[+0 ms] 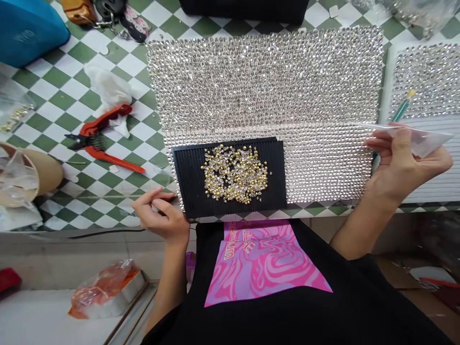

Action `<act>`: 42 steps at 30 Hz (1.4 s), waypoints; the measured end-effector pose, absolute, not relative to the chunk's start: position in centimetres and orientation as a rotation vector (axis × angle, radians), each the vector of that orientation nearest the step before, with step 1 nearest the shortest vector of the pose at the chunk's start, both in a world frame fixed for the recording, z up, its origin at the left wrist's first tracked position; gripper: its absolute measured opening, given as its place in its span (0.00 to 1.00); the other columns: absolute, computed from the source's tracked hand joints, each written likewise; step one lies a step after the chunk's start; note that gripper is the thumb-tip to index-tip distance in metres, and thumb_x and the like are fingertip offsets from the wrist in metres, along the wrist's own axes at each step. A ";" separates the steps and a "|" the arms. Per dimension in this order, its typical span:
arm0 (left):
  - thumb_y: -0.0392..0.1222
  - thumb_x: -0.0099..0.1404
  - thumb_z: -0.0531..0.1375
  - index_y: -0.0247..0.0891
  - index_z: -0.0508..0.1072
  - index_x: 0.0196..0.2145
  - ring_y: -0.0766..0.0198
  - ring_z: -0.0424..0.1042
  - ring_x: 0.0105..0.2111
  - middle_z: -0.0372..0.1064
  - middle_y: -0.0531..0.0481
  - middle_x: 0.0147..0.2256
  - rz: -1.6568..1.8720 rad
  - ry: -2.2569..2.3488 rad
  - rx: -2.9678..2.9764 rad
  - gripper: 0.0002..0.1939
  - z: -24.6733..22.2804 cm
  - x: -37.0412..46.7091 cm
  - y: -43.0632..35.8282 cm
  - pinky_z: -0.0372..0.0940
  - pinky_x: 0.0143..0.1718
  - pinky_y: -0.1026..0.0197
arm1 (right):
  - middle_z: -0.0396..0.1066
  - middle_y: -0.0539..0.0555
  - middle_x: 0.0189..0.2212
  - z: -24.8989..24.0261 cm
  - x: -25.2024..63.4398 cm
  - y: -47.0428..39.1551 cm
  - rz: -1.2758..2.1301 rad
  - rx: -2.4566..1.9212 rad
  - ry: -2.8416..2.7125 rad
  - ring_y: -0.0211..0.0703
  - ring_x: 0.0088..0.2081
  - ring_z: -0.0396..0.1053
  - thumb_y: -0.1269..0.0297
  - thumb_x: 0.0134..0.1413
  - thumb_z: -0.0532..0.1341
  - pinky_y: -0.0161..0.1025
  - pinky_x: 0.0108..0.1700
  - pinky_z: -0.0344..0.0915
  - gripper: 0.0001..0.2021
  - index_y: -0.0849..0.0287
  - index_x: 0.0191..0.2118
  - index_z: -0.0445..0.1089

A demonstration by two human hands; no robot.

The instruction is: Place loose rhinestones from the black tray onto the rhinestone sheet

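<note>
A sheet of silver rhinestones (266, 79) covers the middle of the table. On its lower left lies a ridged black tray (190, 182), with a heap of loose gold and clear rhinestones (235, 173) on it. My left hand (163, 213) rests at the table edge beside the tray's lower left corner, fingers loosely bent and apart, holding nothing. Over the sheet's right end, my right hand (402, 165) pinches a small clear plastic bag (427, 140) between thumb and fingers. A teal pen (401, 110) with a yellowish tip shows behind that hand, its lower part mostly hidden.
Red-handled pliers (95, 136) and a crumpled white tissue (108, 86) lie left of the sheet. A round container (48, 170) with plastic bags stands far left. Keys (115, 17) and a blue object (30, 33) are at the back left. Another partly studded white sheet (431, 167) lies right.
</note>
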State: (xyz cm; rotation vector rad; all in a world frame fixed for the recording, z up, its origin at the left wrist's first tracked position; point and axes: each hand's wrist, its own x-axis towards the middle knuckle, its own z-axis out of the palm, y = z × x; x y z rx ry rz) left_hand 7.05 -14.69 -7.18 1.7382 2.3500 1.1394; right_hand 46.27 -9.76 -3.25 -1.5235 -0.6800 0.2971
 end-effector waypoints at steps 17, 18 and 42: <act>0.44 0.67 0.47 0.36 0.69 0.38 0.60 0.70 0.30 0.65 0.52 0.26 1.123 2.374 1.726 0.14 -7.3 6.9 -14.8 0.65 0.42 0.53 | 0.74 0.49 0.23 -3.5 46.9 -9.8 0.276 -1.488 -0.638 0.36 0.23 0.73 0.63 0.49 0.67 0.32 0.23 0.72 0.10 0.63 0.32 0.69; 0.45 0.67 0.47 0.37 0.69 0.38 0.60 0.70 0.30 0.65 0.52 0.26 1.111 2.385 1.713 0.14 -7.2 7.0 -14.7 0.65 0.42 0.53 | 0.74 0.48 0.24 -3.6 47.0 -9.8 0.270 -1.491 -0.634 0.36 0.23 0.73 0.62 0.49 0.67 0.32 0.23 0.72 0.10 0.63 0.32 0.68; 0.43 0.68 0.48 0.34 0.70 0.39 0.61 0.68 0.28 0.65 0.51 0.28 1.182 2.319 1.758 0.13 -7.6 6.7 -14.7 0.66 0.40 0.54 | 0.75 0.50 0.25 -4.5 47.9 -9.8 0.219 -1.390 -0.605 0.37 0.21 0.72 0.57 0.42 0.73 0.34 0.21 0.69 0.16 0.61 0.30 0.68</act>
